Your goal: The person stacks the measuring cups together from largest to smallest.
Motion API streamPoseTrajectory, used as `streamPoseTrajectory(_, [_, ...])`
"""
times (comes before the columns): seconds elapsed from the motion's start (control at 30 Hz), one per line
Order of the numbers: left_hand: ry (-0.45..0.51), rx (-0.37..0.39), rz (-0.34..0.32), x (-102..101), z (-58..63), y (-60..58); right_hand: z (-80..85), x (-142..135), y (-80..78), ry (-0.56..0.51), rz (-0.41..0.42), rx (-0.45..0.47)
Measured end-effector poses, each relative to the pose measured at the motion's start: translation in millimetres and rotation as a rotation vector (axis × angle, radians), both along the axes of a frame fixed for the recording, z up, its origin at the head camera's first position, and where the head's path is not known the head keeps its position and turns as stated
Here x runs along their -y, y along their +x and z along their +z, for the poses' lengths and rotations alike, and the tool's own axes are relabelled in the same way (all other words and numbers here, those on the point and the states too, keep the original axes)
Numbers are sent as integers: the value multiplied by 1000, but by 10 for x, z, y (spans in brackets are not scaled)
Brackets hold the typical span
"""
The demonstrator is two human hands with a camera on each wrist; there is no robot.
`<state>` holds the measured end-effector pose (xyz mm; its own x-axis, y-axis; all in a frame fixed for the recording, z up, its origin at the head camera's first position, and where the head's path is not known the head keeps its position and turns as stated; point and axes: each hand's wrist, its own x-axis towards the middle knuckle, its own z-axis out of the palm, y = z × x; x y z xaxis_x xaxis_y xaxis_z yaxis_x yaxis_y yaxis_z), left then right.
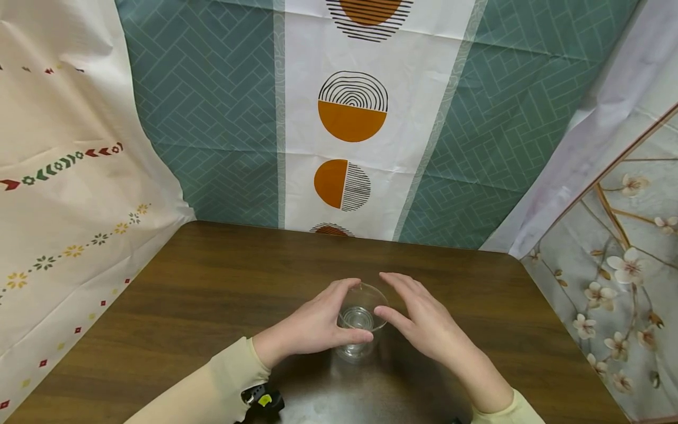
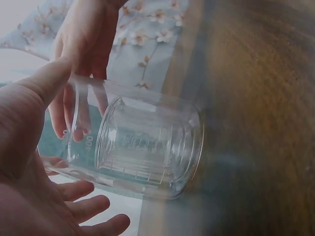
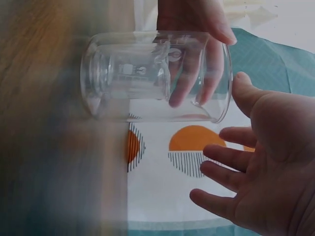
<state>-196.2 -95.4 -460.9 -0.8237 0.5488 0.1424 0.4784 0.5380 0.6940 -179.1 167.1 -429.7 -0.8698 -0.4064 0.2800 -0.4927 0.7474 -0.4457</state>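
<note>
A clear glass beaker (image 1: 354, 353) stands upright at the near middle of the table, white markings near its rim. Inside it sits a smaller glass beaker (image 2: 138, 142), nested toward the bottom. My left hand (image 1: 315, 324) holds the outer beaker near its rim, thumb on the near side and fingers round the far side. On the other side, my right hand (image 1: 431, 327) is spread with relaxed fingers, its thumb tip right by the rim. In the right wrist view, the right fingers (image 3: 231, 157) are extended beside the glass and grip nothing.
The dark brown wooden table (image 1: 212, 282) spreads around the beaker. A teal and white patterned curtain (image 1: 222, 118) hangs behind its far edge. Cream cloth (image 1: 69, 194) hangs at the left, and a floral cloth (image 1: 620, 294) at the right.
</note>
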Motion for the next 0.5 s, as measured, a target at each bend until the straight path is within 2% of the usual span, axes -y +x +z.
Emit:
streamPoseTrajectory(0.27, [61,28,-4,30,-17,41,-40,-43,16,16,-15,0])
streamPoseTrajectory(0.5, [65,26,0,81,-74,61,-64,-89,44,32,-12,-24])
